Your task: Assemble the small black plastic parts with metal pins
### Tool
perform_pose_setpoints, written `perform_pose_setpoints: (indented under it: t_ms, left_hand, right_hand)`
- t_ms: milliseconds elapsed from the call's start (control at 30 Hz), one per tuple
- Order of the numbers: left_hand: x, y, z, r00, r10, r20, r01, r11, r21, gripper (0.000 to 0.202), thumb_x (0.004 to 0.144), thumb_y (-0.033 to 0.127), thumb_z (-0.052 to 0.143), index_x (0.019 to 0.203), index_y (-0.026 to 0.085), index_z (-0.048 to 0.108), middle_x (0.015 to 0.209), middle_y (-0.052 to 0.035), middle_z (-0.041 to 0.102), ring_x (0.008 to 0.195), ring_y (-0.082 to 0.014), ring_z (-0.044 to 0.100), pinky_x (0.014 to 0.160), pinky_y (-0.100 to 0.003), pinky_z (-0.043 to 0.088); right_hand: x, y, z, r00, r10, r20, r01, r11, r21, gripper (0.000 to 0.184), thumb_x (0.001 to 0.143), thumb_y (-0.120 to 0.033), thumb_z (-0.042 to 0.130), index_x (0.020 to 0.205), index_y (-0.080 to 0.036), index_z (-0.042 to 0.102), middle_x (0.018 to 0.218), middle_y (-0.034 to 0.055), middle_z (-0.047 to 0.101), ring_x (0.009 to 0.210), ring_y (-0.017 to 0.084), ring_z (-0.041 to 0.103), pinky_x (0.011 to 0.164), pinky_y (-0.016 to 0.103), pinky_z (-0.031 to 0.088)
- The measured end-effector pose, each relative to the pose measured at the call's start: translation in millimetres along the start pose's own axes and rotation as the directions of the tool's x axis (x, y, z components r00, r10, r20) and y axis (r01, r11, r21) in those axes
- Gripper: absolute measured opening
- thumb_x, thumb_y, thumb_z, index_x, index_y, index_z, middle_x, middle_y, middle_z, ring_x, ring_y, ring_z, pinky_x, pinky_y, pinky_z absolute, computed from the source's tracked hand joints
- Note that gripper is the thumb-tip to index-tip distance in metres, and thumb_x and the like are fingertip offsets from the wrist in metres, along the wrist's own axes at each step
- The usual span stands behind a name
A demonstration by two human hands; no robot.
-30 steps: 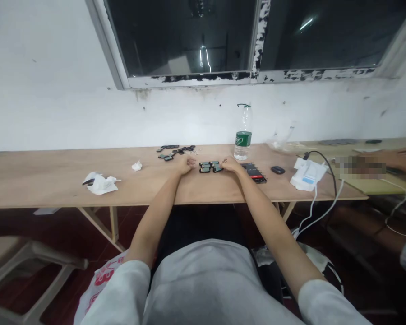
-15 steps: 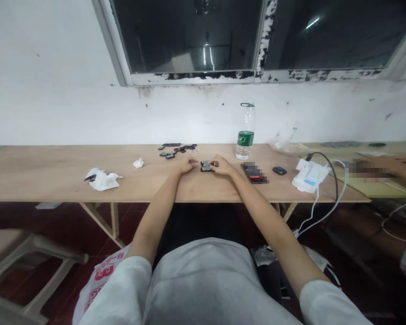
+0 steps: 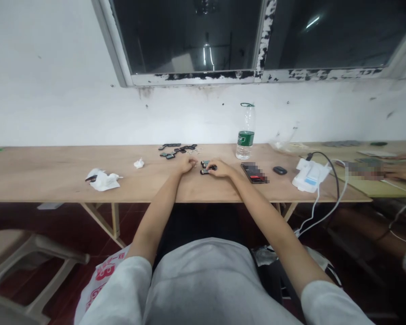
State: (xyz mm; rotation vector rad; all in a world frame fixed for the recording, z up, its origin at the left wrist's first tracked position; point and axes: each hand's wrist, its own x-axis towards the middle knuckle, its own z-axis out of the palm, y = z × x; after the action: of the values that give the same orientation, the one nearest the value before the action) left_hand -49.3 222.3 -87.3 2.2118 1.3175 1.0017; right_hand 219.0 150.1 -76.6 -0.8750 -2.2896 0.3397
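Observation:
My left hand [image 3: 188,164] rests on the table with its fingers curled together; whatever they pinch is too small to make out. Just to its right lie two small black pieces with green faces, side by side. My right hand [image 3: 220,168] has its fingers closed on the nearer black-and-green piece [image 3: 204,171]. The farther black-and-green piece [image 3: 205,163] lies against or very close to those fingers. Beyond my left hand are several similar black pieces [image 3: 186,148], with tiny pale parts [image 3: 196,151] scattered beside them.
On the wooden table [image 3: 54,180] stand a water bottle [image 3: 245,140], a phone [image 3: 253,173], a small black case [image 3: 279,170] and a white box with cables [image 3: 309,175]. Crumpled tissues [image 3: 104,179] lie left. A co-worker's hand [image 3: 401,169] is at far right.
My right hand has shifted slightly toward me, from between the two pieces onto the nearer one. That piece now sits a little nearer and lower. The left hand has hardly moved.

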Motion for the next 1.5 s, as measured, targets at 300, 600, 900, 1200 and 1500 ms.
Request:
perform_pose_setpoints:
  t_ms: [300, 600, 900, 1200, 1500]
  left_hand:
    - [-2.0, 18.8, 2.9, 0.993, 0.104, -0.048, -0.106, 0.994, -0.038, 0.016, 0.09, 0.029, 0.075, 0.097, 0.017, 0.082, 0.104, -0.0126, 0.084, 0.093, -0.0276, 0.078, 0.089, -0.041, 0.064]
    - [-9.5, 38.2, 2.1, 0.958, 0.285, -0.024, -0.285, 0.959, -0.003, 0.02, 0.093, 0.034, 0.076, 0.101, 0.018, 0.086, 0.104, -0.0116, 0.085, 0.101, -0.0295, 0.078, 0.092, -0.041, 0.063]
    - [-5.0, 45.3, 15.3, 0.855, 0.518, -0.015, -0.513, 0.85, 0.12, 0.029, 0.104, 0.026, 0.064, 0.127, 0.018, 0.079, 0.12, -0.0149, 0.08, 0.108, -0.0282, 0.076, 0.092, -0.042, 0.064]
    - [-2.1, 50.7, 21.2, 0.861, 0.507, 0.045, -0.507, 0.845, 0.17, 0.036, 0.101, 0.017, 0.058, 0.125, 0.026, 0.082, 0.135, -0.0104, 0.076, 0.128, -0.03, 0.07, 0.116, -0.047, 0.054]
    - [2.7, 38.9, 26.5, 0.865, 0.501, 0.019, -0.496, 0.849, 0.18, 0.038, 0.101, 0.012, 0.055, 0.125, 0.024, 0.082, 0.142, -0.0113, 0.074, 0.136, -0.0297, 0.066, 0.122, -0.048, 0.049]
  right_hand:
    - [2.0, 4.8, 3.2, 0.999, 0.052, -0.002, -0.052, 0.997, 0.056, 0.035, 0.083, -0.023, 0.086, 0.118, -0.019, 0.082, 0.102, 0.0049, 0.083, 0.088, 0.022, 0.072, 0.084, 0.03, 0.056]
    - [10.6, 11.4, 5.0, 0.967, 0.163, -0.198, -0.082, 0.929, 0.361, 0.015, 0.092, -0.023, 0.075, 0.102, -0.015, 0.082, 0.106, 0.0108, 0.084, 0.091, 0.023, 0.076, 0.088, 0.034, 0.061]
    - [10.0, 3.0, -5.1, 0.918, 0.314, -0.241, -0.149, 0.838, 0.525, 0.015, 0.094, -0.03, 0.08, 0.098, -0.016, 0.078, 0.1, 0.0103, 0.083, 0.072, 0.017, 0.072, 0.065, 0.026, 0.063]
    - [10.2, -5.7, -8.8, 0.863, 0.465, -0.199, -0.221, 0.7, 0.679, 0.021, 0.087, -0.033, 0.092, 0.088, -0.016, 0.078, 0.095, 0.0082, 0.082, 0.081, 0.021, 0.077, 0.084, 0.036, 0.071]
    - [11.4, -2.8, -8.4, 0.858, 0.481, -0.179, -0.194, 0.627, 0.755, 0.019, 0.087, -0.028, 0.093, 0.084, -0.015, 0.079, 0.097, 0.0082, 0.083, 0.081, 0.019, 0.078, 0.09, 0.036, 0.069]
